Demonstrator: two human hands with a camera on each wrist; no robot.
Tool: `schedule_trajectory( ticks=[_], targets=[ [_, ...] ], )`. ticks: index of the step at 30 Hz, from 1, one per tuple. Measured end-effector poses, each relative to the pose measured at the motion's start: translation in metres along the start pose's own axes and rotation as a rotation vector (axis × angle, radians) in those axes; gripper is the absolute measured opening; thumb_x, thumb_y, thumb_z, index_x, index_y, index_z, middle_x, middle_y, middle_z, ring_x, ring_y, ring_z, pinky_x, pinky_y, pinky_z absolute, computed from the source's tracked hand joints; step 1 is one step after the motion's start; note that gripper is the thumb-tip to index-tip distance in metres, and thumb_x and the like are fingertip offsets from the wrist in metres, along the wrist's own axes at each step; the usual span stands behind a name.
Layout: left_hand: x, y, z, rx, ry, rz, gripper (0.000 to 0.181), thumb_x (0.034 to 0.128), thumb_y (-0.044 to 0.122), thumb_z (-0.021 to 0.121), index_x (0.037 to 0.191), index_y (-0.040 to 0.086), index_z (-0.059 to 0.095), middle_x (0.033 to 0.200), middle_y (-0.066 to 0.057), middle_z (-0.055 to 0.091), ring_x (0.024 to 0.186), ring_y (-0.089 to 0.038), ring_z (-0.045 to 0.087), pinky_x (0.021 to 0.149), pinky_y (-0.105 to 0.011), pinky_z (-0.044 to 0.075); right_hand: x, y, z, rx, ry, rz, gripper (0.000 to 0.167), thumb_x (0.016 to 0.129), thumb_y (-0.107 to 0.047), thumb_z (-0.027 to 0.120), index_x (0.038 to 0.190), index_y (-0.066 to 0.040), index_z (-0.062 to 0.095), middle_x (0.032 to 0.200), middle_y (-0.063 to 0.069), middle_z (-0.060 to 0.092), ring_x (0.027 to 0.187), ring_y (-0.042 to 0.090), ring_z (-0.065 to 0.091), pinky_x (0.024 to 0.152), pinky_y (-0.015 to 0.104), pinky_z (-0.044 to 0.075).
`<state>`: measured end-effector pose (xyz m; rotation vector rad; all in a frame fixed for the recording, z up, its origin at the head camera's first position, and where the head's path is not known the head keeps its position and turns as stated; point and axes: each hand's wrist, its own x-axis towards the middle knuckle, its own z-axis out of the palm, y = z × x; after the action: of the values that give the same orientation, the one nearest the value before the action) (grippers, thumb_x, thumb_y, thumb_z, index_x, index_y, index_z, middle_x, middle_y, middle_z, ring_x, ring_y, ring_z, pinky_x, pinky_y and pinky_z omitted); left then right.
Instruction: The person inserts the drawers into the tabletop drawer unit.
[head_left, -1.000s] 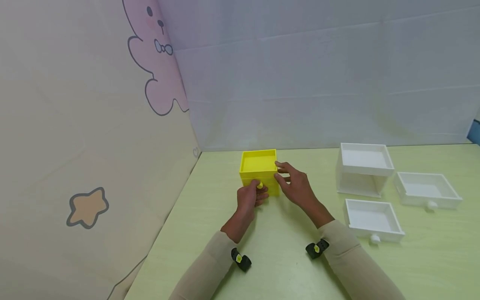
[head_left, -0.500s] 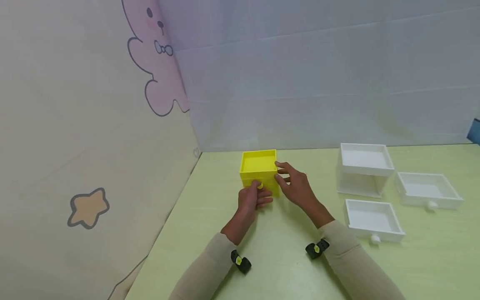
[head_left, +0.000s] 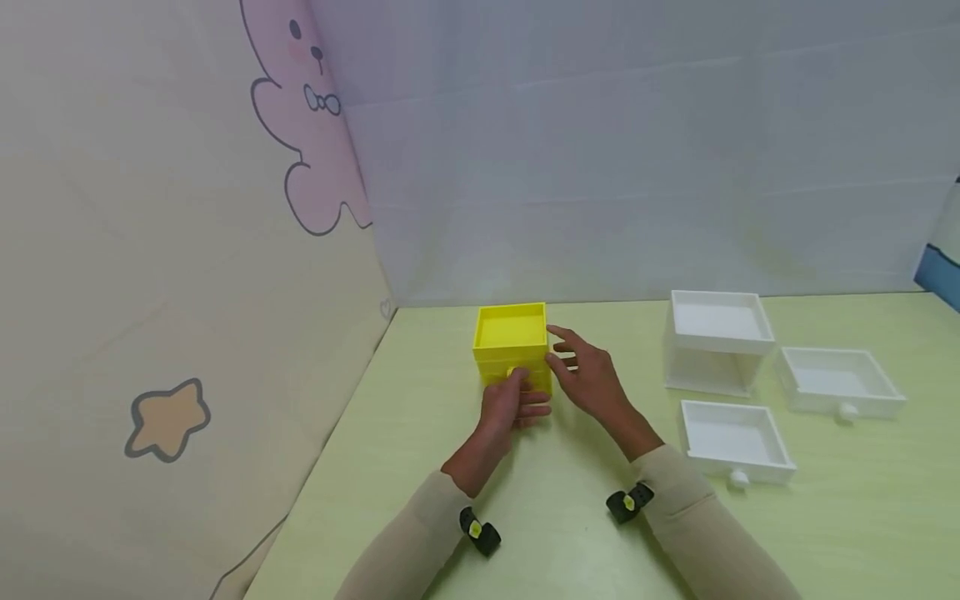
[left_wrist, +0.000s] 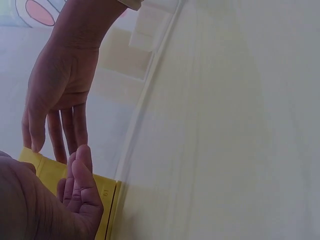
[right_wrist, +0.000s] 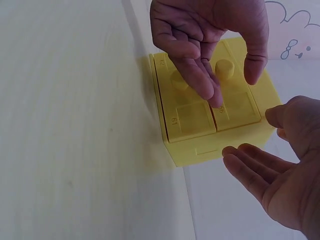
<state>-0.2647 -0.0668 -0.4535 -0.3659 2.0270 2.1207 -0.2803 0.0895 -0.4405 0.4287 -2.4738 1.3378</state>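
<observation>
A yellow box (head_left: pixel 512 328) with two knobbed drawers stands upright at the back left of the table, both drawer fronts flush in the right wrist view. In front of it is the left hand (head_left: pixel 506 404); its thumb and fingers are spread around the upper knob (right_wrist: pixel 224 69) with a gap visible, not pinching it. The lower knob (right_wrist: pixel 179 80) is partly behind its fingers. At the box's right side, the right hand (head_left: pixel 596 379) has its thumb (right_wrist: pixel 275 116) on the front edge and its relaxed fingers beside the side wall.
To the right stands a white cabinet (head_left: pixel 716 343) with an open front. Two white knobbed drawers lie near it, one in front (head_left: pixel 735 467) and one at its right (head_left: pixel 851 407). A grey cloth (head_left: pixel 637 167) hangs behind; a patterned cloth (head_left: pixel 225 317) borders the left side.
The left hand's thumb has come off the upper knob, and that hand has shifted slightly toward the front and right with its fingers extended. The right hand stays beside the box.
</observation>
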Motion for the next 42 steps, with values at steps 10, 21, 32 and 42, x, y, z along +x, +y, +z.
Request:
schedule_trajectory(
  ticks=[10, 21, 32, 42],
  targets=[
    [-0.005, -0.009, 0.011, 0.032, -0.111, -0.029, 0.040, 0.0943, 0.030, 0.057, 0.114, -0.003, 0.067, 0.096, -0.010, 0.076, 0.084, -0.021, 0.075, 0.062, -0.024, 0.054, -0.002, 0.006, -0.002, 0.066, 0.142, 0.016, 0.043, 0.097, -0.018, 0.063, 0.138, -0.009, 0.052, 0.113, 0.021, 0.069, 0.096, 0.033, 0.071, 0.080, 0.047, 0.057],
    [-0.011, -0.013, 0.034, 0.031, -0.209, -0.009, 0.039, 0.0976, 0.026, 0.056, 0.122, -0.003, 0.065, 0.105, -0.015, 0.074, 0.090, -0.023, 0.074, 0.064, -0.021, 0.054, -0.009, 0.006, -0.013, 0.107, 0.301, -0.006, 0.034, 0.094, -0.013, 0.066, 0.126, -0.004, 0.057, 0.108, 0.019, 0.070, 0.095, 0.031, 0.070, 0.079, 0.046, 0.058],
    [-0.006, -0.011, 0.046, 0.040, -0.137, -0.029, 0.025, 0.0963, 0.024, 0.060, 0.112, 0.005, 0.066, 0.107, -0.014, 0.073, 0.093, -0.023, 0.073, 0.064, -0.023, 0.053, -0.015, 0.003, -0.024, 0.087, 0.304, -0.051, 0.031, 0.094, -0.010, 0.066, 0.122, -0.001, 0.059, 0.107, 0.020, 0.070, 0.093, 0.033, 0.071, 0.077, 0.047, 0.058],
    [-0.001, -0.009, 0.056, 0.058, -0.073, -0.033, 0.026, 0.0945, 0.020, 0.062, 0.114, 0.003, 0.066, 0.110, -0.015, 0.070, 0.092, -0.021, 0.072, 0.067, -0.025, 0.055, -0.018, 0.008, -0.031, 0.037, 0.312, -0.098, 0.029, 0.093, -0.008, 0.067, 0.119, 0.002, 0.061, 0.104, 0.017, 0.070, 0.090, 0.030, 0.071, 0.073, 0.044, 0.058]
  ],
)
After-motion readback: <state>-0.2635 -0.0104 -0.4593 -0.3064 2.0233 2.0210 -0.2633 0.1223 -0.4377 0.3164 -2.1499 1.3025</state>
